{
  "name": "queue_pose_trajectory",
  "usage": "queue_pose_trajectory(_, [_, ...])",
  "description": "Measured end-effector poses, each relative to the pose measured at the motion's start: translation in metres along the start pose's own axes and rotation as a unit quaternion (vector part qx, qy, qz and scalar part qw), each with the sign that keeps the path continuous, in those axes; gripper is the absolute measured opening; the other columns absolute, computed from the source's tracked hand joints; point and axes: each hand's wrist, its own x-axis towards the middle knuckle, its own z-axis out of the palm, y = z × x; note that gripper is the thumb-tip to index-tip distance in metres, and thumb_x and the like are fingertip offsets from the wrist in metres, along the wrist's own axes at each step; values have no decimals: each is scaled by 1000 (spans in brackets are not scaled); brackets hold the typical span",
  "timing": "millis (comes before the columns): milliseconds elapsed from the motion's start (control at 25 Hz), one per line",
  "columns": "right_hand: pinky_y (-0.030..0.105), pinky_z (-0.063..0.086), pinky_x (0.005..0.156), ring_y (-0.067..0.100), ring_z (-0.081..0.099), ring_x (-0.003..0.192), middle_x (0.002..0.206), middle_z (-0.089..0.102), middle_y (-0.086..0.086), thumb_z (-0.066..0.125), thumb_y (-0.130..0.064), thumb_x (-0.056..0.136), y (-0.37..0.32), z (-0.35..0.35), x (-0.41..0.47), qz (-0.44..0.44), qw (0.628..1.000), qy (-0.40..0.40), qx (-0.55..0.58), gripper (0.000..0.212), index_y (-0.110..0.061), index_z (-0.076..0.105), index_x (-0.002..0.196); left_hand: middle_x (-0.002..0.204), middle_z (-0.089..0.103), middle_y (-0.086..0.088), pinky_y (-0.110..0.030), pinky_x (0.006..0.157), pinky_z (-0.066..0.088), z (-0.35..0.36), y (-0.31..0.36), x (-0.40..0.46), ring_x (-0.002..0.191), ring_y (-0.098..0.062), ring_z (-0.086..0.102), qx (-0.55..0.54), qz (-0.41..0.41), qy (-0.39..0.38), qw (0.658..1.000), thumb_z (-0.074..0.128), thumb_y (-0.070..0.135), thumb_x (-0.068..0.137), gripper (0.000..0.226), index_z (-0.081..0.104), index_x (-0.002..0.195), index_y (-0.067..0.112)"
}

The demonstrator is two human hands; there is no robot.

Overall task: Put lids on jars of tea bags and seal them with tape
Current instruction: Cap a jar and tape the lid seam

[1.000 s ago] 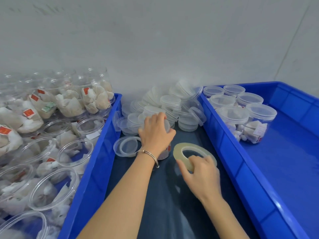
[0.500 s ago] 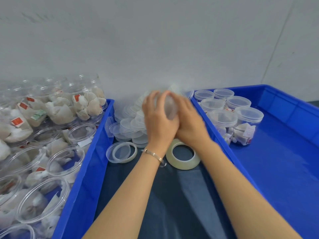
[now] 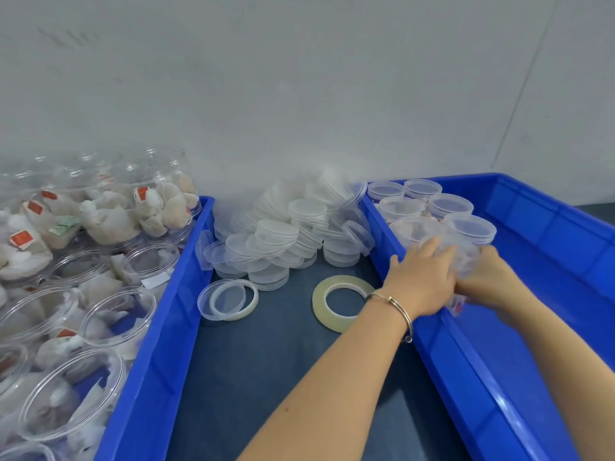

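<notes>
Both hands hold one clear lidded jar of tea bags (image 3: 461,257) low inside the right blue bin (image 3: 549,294), next to several lidded jars (image 3: 449,206). My left hand (image 3: 419,281) grips its left side and my right hand (image 3: 489,277) grips its right side; the jar is blurred. A roll of clear tape (image 3: 342,302) lies flat on the dark table (image 3: 283,377), just left of my left wrist. A heap of clear lids (image 3: 289,234) sits at the back between the bins.
The left blue bin (image 3: 159,344) holds several open jars of tea bags (image 3: 116,314), with more jars stacked behind. One upturned lid with a ring in it (image 3: 229,299) lies near the left bin. A grey wall closes the back.
Both hands carried the jar from above the table's middle rightward and down into the right bin. The tape roll lies released on the table.
</notes>
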Motion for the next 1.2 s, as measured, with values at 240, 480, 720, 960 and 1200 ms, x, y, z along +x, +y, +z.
queue_pose_trajectory(240, [36,52,68,28,60,99,112,59,14,83,-14,62,20,1,11,53,995,-83,34,88,-8,32,133,162,-2,11,-70,109,1,11,-15,-7,148,-24,-10,21,-18,-62,998,31,34,103,53,13,153,31])
queue_pose_trajectory(480, [43,14,116,31,8,143,155,11,13,78,-18,70,-62,4,-3,-169,952,28,-255,107,-18,9,152,149,30,-5,-44,100,42,-72,-71,-55,131,-27,40,25,-91,239,966,50,16,92,52,34,142,16])
queue_pose_trajectory(720, [14,16,102,22,25,141,153,22,13,63,-15,85,-198,142,-34,-396,913,-90,-24,81,-12,17,151,161,-3,-8,-39,66,41,-179,-133,-138,102,-38,59,188,-257,376,870,52,10,87,71,19,149,17])
queue_pose_trajectory(960, [23,30,102,25,37,131,149,26,11,58,-13,89,-221,246,-53,-353,914,-190,71,78,-16,12,152,160,-10,-16,-35,58,32,-234,-183,-191,87,-39,60,229,-378,405,800,54,4,88,81,6,152,10])
queue_pose_trajectory(1200, [24,29,91,26,42,122,146,27,12,57,-15,90,-230,268,-57,-348,915,-186,80,78,-17,10,152,158,6,-17,-39,73,36,-235,-227,-200,121,-43,47,200,-423,317,825,52,4,90,71,12,148,-1])
